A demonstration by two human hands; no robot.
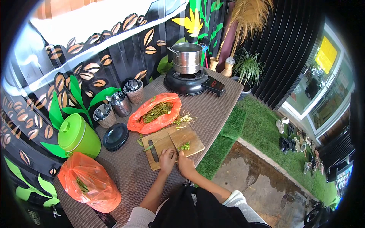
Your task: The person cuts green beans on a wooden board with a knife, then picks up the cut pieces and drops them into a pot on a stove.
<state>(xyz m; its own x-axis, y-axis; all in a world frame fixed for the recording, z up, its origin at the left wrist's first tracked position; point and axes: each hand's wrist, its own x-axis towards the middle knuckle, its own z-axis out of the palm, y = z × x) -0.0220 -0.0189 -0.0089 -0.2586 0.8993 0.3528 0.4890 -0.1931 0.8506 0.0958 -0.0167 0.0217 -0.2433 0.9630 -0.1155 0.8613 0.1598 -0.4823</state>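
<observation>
both hands low on the wooden cutting board (167, 142). left hand (167, 161) closed around the knife (174, 144) handle, blade running up the board. right hand (185, 163) fingers curled, pinning the chopped greens (185, 146) just beside the blade. open orange bag (157, 112) behind the board holds long green stems. steel pot (186, 57) sits on the black burner (188, 81). three tins (121, 103) hold cutlery. green lidded bucket (77, 135) at left, near a second orange bag (89, 182).

A black wall (114, 49) painted with leaves is standing behind the brown table (133, 171); daylight is falling on green turf (266, 125) and wet concrete (251, 182).
</observation>
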